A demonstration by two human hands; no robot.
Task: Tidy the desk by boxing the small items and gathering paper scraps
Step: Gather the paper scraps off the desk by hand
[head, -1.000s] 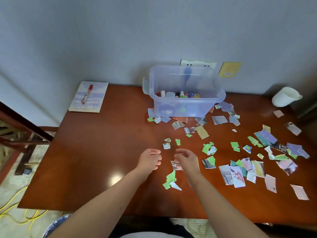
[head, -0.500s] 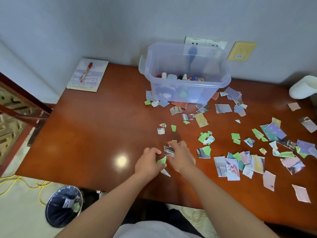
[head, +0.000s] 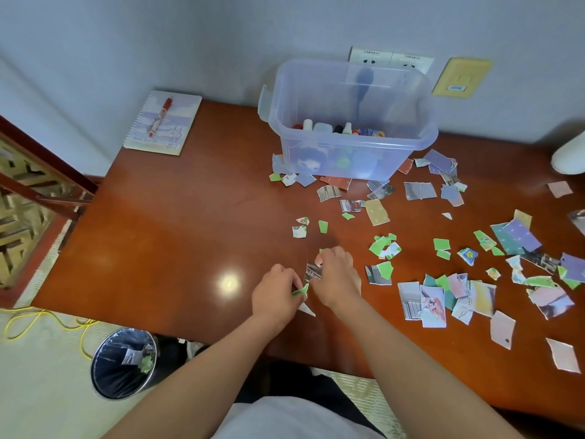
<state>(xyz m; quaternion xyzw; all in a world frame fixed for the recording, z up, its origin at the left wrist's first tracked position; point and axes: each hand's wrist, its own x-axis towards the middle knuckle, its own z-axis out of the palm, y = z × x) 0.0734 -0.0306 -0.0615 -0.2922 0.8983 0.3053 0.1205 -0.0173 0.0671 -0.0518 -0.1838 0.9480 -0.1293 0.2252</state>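
Torn paper scraps in green, purple, pink and photo prints lie scattered over the right half of the brown desk. My left hand pinches a green scrap near the desk's front edge. Beside it, my right hand curls over a grey photo scrap. A white scrap lies just under my left hand. At the back stands a clear plastic box holding several small bottles and items.
A spiral notebook with a red marker on it lies at the desk's back left corner. A black waste bin with scraps inside stands on the floor at front left. A white cup sits at the right edge. Yellow cable runs along the floor.
Both hands came down onto the scraps at the desk's front and closed on them. The view tilted down, bringing the waste bin into sight.
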